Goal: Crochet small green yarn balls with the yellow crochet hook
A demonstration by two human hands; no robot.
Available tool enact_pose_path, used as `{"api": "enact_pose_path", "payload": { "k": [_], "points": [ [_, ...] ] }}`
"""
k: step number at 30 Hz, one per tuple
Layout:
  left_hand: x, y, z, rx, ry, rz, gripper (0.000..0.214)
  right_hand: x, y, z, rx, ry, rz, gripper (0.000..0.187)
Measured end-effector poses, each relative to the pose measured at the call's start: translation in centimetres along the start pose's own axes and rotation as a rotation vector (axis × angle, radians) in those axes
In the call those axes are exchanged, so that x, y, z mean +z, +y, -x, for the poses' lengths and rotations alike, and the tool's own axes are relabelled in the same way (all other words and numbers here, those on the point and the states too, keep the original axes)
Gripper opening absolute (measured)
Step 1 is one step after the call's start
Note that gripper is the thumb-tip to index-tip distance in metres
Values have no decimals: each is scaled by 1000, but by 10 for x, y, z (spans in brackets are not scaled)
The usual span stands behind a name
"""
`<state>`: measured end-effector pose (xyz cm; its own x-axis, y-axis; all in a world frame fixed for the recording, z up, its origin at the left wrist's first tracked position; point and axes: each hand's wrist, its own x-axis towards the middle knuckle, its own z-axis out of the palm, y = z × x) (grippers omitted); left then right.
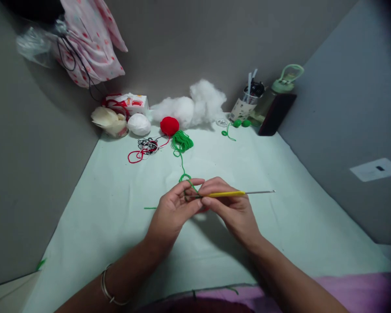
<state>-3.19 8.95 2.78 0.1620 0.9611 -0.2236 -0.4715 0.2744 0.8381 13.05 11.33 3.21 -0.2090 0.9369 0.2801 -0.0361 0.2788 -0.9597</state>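
Note:
Between thumb and fingers, my right hand [231, 206] grips a yellow-handled crochet hook [226, 194], one metal end reaching out to the right and the other toward my left hand. My left hand [176, 202] is closed in a pinch at the hook's left end, with green yarn [183, 165] running over its forefinger. That strand leads back to a loose green skein [183, 141]. A short green tail sticks out left of the hand. Something red [202, 210] shows under the fingertips, mostly hidden; the stitches themselves are too small to make out.
A red yarn ball [169, 126], a white ball [139, 124] and tangled thread [148, 146] lie toward the back. White stuffing [195, 106] rests against the wall. At back right stand a cup of tools [243, 108], a bottle [283, 84] and a dark phone-like slab [276, 115].

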Motion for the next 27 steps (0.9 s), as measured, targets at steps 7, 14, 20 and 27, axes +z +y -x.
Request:
{"api": "enact_pose_path", "payload": {
  "k": [7, 14, 20, 27],
  "points": [
    [-1, 2, 2, -33, -28, 62, 33, -6, 7, -1, 107, 51, -137, 5],
    [-2, 0, -2, -28, -6, 59, 30, -4, 2, -3, 204, -14, -166, 9],
    [0, 2, -4, -48, -21, 56, 24, -5, 7, -4, 374, 49, -398, 19],
    [-1, 2, -5, 4, 65, -21, 38, -3, 2, -3, 402, 5, -268, 20]
  ]
}}
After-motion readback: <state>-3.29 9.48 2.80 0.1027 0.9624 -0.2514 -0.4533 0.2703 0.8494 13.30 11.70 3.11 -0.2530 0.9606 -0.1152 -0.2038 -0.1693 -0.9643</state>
